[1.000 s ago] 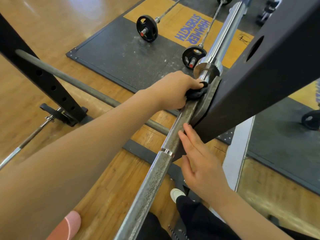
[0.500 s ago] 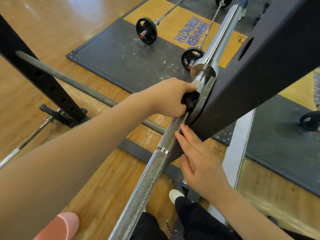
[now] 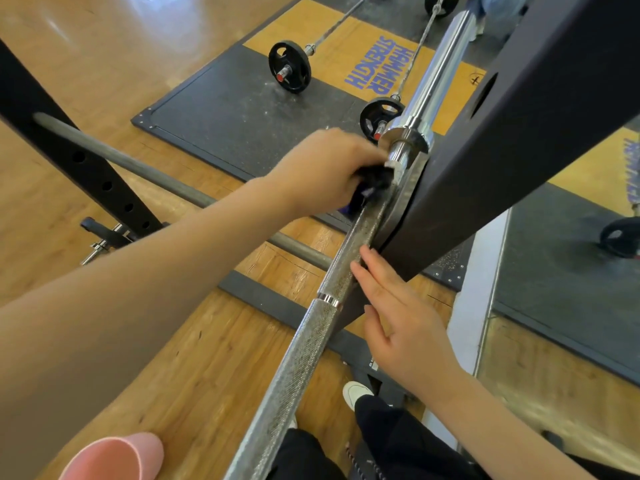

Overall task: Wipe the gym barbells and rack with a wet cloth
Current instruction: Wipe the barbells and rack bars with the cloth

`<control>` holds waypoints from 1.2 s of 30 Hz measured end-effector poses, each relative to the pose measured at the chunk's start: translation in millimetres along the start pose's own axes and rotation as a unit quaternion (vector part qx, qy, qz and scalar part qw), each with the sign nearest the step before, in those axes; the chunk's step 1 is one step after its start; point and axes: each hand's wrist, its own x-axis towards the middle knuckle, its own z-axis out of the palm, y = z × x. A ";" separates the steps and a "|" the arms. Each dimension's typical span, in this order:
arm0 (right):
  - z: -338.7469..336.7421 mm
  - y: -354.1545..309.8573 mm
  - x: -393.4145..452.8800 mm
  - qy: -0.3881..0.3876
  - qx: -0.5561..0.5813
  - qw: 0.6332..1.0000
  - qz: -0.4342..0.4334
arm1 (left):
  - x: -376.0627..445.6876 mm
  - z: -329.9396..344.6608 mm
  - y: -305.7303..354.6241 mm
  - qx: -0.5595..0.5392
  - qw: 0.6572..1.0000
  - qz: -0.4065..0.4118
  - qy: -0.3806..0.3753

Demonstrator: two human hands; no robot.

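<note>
While I lean over it, the black rack upright [image 3: 519, 140] fills the right of my view, a round hole in its face. Across it runs the barbell [image 3: 301, 344], resting in the rack's metal hook: knurled steel shaft toward me, bright chrome sleeve [image 3: 440, 64] beyond the upright.

My left hand [image 3: 329, 171] reaches over the shaft, fingers curled around a bunched dark wet cloth [image 3: 372, 183] pressed where the shaft meets the collar. Over the last second this hand has slid a little back along the bar toward me, and more of the cloth now shows beneath my knuckles, with a purple edge trailing. I judge that the inner collar is getting its pass and the knurled length comes next.

My right hand [image 3: 398, 320] lies flat and open, fingers straight, holding nothing. Its fingertips touch the lower edge of the upright just beside the shaft, much where they were a second ago, steadying me.

Far below, two small plate-loaded barbells [image 3: 289, 67] lie on a lifting platform [image 3: 225, 109], not yet touched.
</note>
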 end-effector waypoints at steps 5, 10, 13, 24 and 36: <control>0.9 -1.7 -1.8 -0.003 0.008 1.000 0.006 | 16.7 24.7 11.3 -0.097 0.991 -0.083 -0.045; 2.0 -1.6 -2.2 0.002 0.017 1.000 0.016 | -7.6 30.7 10.4 -0.094 0.993 -0.048 -0.047; 2.5 -1.5 -2.1 0.001 0.021 1.000 0.018 | -30.7 31.8 7.9 -0.124 0.989 -0.026 -0.070; 1.6 -1.6 -2.8 -0.020 0.028 0.999 0.030 | -15.7 24.0 -5.2 -0.003 0.993 0.066 -0.097; 0.7 -6.5 -3.1 -0.021 0.033 0.998 0.040 | -1.3 23.1 4.1 -0.093 0.993 -0.043 -0.062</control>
